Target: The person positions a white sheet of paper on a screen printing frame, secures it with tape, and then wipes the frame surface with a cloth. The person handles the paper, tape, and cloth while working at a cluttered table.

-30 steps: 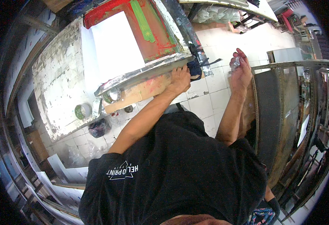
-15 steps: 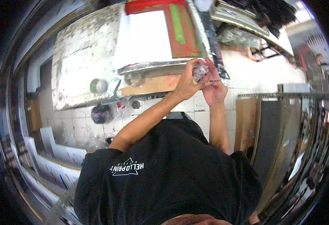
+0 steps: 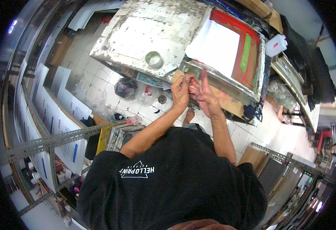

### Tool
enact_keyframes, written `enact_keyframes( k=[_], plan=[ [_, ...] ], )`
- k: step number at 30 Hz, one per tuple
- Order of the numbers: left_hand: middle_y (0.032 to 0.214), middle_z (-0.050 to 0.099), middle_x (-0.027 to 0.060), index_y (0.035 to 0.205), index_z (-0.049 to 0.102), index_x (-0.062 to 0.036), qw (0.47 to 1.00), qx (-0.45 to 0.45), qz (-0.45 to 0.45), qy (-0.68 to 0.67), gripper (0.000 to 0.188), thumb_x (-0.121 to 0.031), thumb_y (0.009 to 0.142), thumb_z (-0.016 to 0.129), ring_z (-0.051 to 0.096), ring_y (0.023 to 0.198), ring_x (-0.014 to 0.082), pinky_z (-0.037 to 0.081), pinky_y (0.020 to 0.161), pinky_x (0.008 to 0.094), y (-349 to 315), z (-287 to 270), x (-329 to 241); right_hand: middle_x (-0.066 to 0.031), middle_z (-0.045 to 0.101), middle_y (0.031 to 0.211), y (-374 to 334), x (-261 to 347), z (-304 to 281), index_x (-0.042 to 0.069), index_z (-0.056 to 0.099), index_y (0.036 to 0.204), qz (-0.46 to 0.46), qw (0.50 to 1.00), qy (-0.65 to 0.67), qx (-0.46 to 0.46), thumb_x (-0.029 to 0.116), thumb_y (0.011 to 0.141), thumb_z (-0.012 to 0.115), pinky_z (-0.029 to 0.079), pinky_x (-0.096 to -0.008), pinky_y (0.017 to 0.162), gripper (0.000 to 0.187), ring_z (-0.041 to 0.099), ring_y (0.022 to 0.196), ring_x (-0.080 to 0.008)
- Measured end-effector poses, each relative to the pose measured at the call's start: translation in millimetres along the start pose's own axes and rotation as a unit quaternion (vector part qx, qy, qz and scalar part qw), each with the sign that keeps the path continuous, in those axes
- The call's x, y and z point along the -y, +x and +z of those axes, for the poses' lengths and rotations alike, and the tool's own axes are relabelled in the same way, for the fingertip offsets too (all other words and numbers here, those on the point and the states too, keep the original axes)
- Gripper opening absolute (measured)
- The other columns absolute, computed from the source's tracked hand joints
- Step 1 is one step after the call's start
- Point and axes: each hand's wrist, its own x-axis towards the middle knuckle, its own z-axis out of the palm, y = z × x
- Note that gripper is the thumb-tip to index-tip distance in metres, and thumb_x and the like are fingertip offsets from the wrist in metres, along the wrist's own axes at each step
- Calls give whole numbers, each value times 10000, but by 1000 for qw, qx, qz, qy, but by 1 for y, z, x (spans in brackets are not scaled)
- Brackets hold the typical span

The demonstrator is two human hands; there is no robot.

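My left hand (image 3: 181, 92) and my right hand (image 3: 207, 99) meet in front of my body, over the near edge of the work table. The left fingers are curled in a pinch against the fingertips of the right hand; whatever they grip is hidden. One stained right finger points straight up, with the other fingers bent toward the left hand. Just past them lies a framed screen (image 3: 252, 84) with red, brown and green ink, partly covered by a white sheet (image 3: 217, 42). A cup with greenish residue (image 3: 152, 60) stands on the stained white tabletop (image 3: 137, 34).
A dark plastic-wrapped bundle (image 3: 126, 88) and a small round tin (image 3: 162, 99) sit on the tiled floor. White panels (image 3: 70, 109) lean at the left by a metal rack (image 3: 66, 138). Boards (image 3: 267, 165) stand at the lower right. A white jug (image 3: 275, 45) is beyond the screen.
The view has swung left, so the table and screen sit further right. The crumpled clear plastic between my hands no longer shows. My left fingers have closed in against the right hand.
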Motion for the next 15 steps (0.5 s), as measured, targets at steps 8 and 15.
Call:
enact_keyframes(
  k=[8, 15],
  plan=[
    [864, 624, 125, 818, 464, -80, 912, -218, -246, -246, 355, -354, 1037, 415, 591, 693, 202, 504, 611, 335, 2, -88, -1, -156, 149, 1547, 43, -63, 64, 212, -153, 1533, 34, 987, -129, 90, -2, 761, 657, 431, -325, 988, 1139, 464, 1255, -246],
    [671, 464, 22, 806, 471, -85, 900, -294, -218, -237, 347, -353, 1026, 451, 434, 547, 137, 393, 509, 313, 0, -148, 25, -226, 290, 1507, 58, -102, 103, 103, -71, 1542, 41, 932, -298, 200, 108, 769, 779, 324, -384, 1093, 1149, 399, 1328, -269]
  ],
)
